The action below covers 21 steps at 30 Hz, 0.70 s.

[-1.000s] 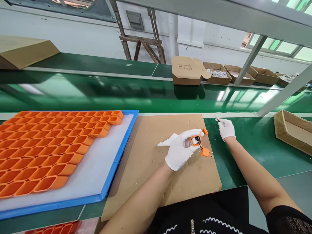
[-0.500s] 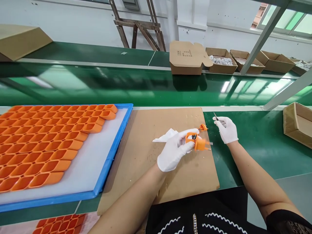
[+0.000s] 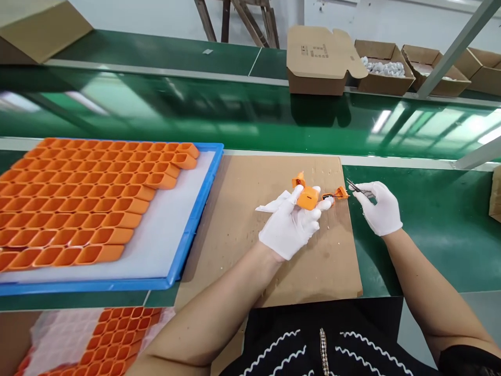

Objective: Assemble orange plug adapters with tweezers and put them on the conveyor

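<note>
My left hand (image 3: 291,224) is over the cardboard sheet (image 3: 274,282), fingers and thumb pinching an orange block (image 3: 308,198); cardboard spreads from my wrist to the blue-rimmed tray (image 3: 191,230) on my left. Near the sheet's right edge, my right hand (image 3: 379,209) pinches thin dark metal tweezers (image 3: 353,185) above the smooth green bench (image 3: 438,235), tips pointing left and away from me. The block looks like smooth plastic, boxy with rounded corners (my gloves are soft white fabric), and its slotted face is turned up toward me. An orange flap piece (image 3: 298,180) sits just beyond it, while a wired orange end (image 3: 341,193) sticks out rightward, near the tweezers. The block's long axis seems to run left to right, though my fingers hide part of it.
</note>
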Each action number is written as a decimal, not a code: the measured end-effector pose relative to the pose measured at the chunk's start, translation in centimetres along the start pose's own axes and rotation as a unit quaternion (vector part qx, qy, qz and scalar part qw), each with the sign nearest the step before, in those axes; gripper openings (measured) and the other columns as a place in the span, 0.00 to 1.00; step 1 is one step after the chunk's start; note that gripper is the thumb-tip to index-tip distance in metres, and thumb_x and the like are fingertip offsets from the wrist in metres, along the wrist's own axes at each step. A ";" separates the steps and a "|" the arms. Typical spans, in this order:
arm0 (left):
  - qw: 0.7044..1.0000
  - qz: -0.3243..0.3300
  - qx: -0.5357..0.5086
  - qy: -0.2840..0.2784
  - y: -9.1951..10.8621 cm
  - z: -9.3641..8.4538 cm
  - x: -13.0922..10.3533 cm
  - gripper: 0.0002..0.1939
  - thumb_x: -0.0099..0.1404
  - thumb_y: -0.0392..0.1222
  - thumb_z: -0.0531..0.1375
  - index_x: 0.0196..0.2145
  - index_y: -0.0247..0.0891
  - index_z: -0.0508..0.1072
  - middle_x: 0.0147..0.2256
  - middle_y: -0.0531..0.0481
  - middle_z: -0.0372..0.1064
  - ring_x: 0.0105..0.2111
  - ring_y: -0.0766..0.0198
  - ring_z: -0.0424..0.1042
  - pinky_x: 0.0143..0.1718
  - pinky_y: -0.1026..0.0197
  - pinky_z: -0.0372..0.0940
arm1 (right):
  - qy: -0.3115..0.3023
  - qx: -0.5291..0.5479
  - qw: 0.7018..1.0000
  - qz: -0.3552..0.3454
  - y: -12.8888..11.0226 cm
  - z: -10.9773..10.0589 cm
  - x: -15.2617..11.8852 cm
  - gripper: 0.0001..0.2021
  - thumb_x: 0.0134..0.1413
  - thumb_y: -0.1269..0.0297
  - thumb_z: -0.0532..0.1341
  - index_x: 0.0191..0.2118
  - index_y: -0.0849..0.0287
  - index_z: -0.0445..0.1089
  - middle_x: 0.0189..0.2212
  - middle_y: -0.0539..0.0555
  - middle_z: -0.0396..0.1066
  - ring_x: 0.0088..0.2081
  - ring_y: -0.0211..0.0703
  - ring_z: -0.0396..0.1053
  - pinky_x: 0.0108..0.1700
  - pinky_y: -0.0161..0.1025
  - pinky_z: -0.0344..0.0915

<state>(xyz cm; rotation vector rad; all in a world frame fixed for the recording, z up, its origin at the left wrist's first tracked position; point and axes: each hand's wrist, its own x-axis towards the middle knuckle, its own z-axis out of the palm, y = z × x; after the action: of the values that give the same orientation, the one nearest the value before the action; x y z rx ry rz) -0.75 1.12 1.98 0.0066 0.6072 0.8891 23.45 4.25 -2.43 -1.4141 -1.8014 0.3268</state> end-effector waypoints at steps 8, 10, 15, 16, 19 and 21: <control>1.000 0.014 0.007 -0.004 0.1 0.1 -0.2 0.20 0.78 0.49 0.48 0.48 0.35 0.74 0.33 0.44 0.79 0.21 0.66 0.78 0.22 0.68 0.73 | 0.003 0.008 0.999 0.037 -0.3 0.2 0.1 0.07 0.57 0.65 0.62 0.39 0.55 0.77 0.33 0.53 0.75 0.33 0.43 0.71 0.38 0.44 0.71; 1.000 0.012 0.013 0.000 0.0 -0.1 -0.2 0.20 0.77 0.51 0.49 0.50 0.37 0.74 0.34 0.44 0.79 0.22 0.67 0.77 0.22 0.69 0.71 | 0.012 0.017 0.997 0.068 -0.3 0.2 0.2 0.07 0.57 0.65 0.61 0.39 0.55 0.77 0.35 0.54 0.76 0.33 0.43 0.71 0.40 0.44 0.71; 0.998 0.042 0.043 0.001 0.2 -0.6 0.3 0.17 0.75 0.53 0.54 0.49 0.40 0.75 0.36 0.47 0.79 0.26 0.67 0.78 0.25 0.68 0.71 | 0.032 0.039 0.992 0.112 0.4 0.7 0.2 0.09 0.58 0.63 0.60 0.41 0.57 0.76 0.37 0.55 0.77 0.33 0.42 0.71 0.41 0.45 0.71; 0.997 0.063 0.051 0.003 0.2 -0.8 0.5 0.16 0.75 0.52 0.55 0.49 0.41 0.75 0.38 0.47 0.79 0.29 0.67 0.79 0.27 0.68 0.71 | 0.042 0.040 0.992 0.114 0.7 0.9 0.3 0.10 0.59 0.63 0.59 0.42 0.57 0.75 0.38 0.56 0.76 0.34 0.42 0.71 0.41 0.45 0.71; 0.983 0.154 0.095 0.019 0.3 -1.3 1.2 0.10 0.71 0.47 0.61 0.46 0.41 0.76 0.41 0.49 0.77 0.38 0.64 0.79 0.36 0.66 0.73 | 0.072 0.044 0.989 0.118 1.8 1.6 0.5 0.11 0.62 0.65 0.54 0.46 0.58 0.71 0.40 0.57 0.75 0.34 0.42 0.72 0.41 0.44 0.72; 0.957 0.231 0.169 0.051 0.3 -1.7 1.7 0.11 0.65 0.45 0.66 0.42 0.39 0.76 0.41 0.48 0.76 0.43 0.61 0.79 0.44 0.62 0.73 | 0.079 0.042 0.989 0.115 2.5 2.1 0.8 0.13 0.63 0.67 0.50 0.49 0.57 0.68 0.41 0.58 0.73 0.33 0.41 0.71 0.39 0.45 0.73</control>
<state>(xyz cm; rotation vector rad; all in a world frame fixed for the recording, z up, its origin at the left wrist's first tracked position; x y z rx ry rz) -1.04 2.15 -0.22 0.4302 0.8681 1.2322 23.64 6.38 -5.09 -1.5467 -1.4842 0.3945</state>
